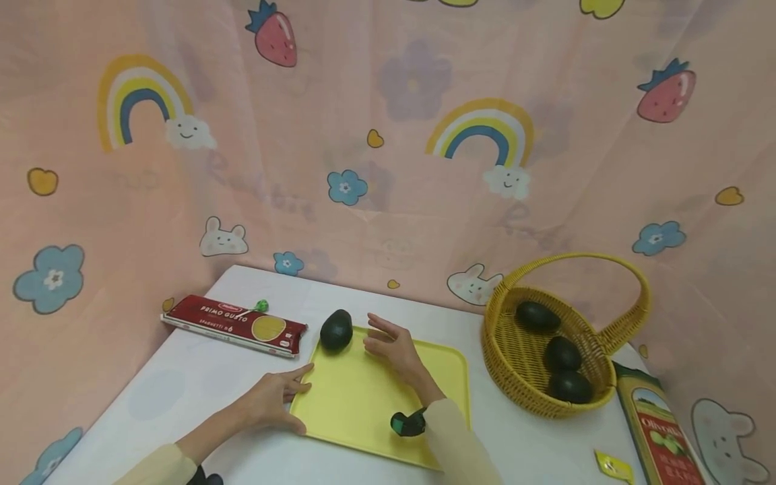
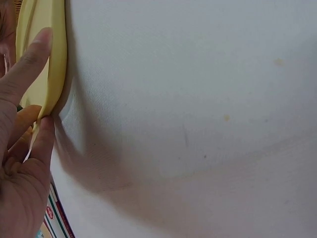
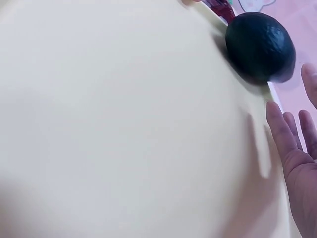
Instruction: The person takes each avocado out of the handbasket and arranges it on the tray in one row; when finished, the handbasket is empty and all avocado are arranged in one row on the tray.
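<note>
Gripping yellow tray (image 1: 358, 404), with lone avocado (image 1: 336, 331) on far-left corner.
Pinching left edge with left hand (image 1: 273, 401); hovering over far edge with right hand (image 1: 395, 349), fingers spread, just beside avocado. Room at right: strip of counter (image 1: 512, 441) between tray and basket (image 1: 521, 396).

The tray (image 1: 348, 411) sits on the worktop (image 1: 164, 397), an avocado (image 1: 336, 331) on its far left corner. Of the hands, the left hand (image 1: 273, 402) is at the tray's left edge, the right hand (image 1: 397, 351) above the tray. Left of the tray, towards the back, lies a spaghetti packet (image 1: 233, 330); a lollipop (image 1: 261, 306) seems, from here, to rest across it. Right of the tray stands a basket (image 1: 508, 374) holding three avocados (image 1: 538, 316); farther right, a bag (image 1: 665, 438).
</note>
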A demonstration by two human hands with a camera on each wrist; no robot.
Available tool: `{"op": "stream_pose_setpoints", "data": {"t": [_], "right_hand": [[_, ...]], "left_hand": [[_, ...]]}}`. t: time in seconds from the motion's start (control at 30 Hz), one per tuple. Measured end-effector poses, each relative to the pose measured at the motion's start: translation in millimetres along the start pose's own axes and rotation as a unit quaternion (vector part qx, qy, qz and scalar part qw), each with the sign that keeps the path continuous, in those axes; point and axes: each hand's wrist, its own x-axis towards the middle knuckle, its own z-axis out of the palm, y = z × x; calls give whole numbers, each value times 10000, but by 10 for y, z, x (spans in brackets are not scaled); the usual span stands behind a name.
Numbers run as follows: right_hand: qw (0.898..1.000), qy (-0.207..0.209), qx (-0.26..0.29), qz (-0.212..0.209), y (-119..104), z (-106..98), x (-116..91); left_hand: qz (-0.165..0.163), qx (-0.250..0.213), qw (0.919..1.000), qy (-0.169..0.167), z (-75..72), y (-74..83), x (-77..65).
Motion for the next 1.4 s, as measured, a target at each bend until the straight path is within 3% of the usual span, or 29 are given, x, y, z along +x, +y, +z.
{"op": "stream_pose_setpoints", "data": {"t": [0.7,0.93,1.1,1.4], "right_hand": [[9998,57,-161,62,-158,-687,-767],[9978,408,-377,356,-286,-873,-1000],[9979,562,-242,217,-397,-1026,-1146],[9966,782,-144,-197,-644,-1292,-1393]], "left_hand": [[-27,-101,9999,-47,-13,3,-2],[-94,-97,9999,-80,-7,2,0],[-166,-110,9998,-65,-6,-1,-10],[19,-11,10000,-79,4,-6,-3]]}}
